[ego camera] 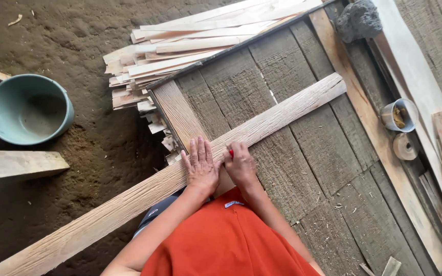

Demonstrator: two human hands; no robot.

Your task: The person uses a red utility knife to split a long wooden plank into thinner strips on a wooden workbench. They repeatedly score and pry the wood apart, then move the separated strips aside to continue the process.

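Across the grey plank bench (303,153) a long pale board (190,174) lies slantwise, its lower end reaching out over the dirt floor (78,46). Beyond the bench edge sits a stack of thin wood strips (180,46). The left hand (200,166) presses flat on the board, fingers spread; the right hand (240,164) is curled around a small red object (231,152), touching the board.

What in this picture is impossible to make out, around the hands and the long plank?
All from the head view:
- Small red thing in the right hand: fingers cover nearly all of it; its kind is unclear.
- Long plank: its near end is cut off by the lower left edge.
- Small cup: brownish contents too small to identify.
- Bench surface under the left hand: hidden by the palm.
- Dark lump: cut off by the top edge.
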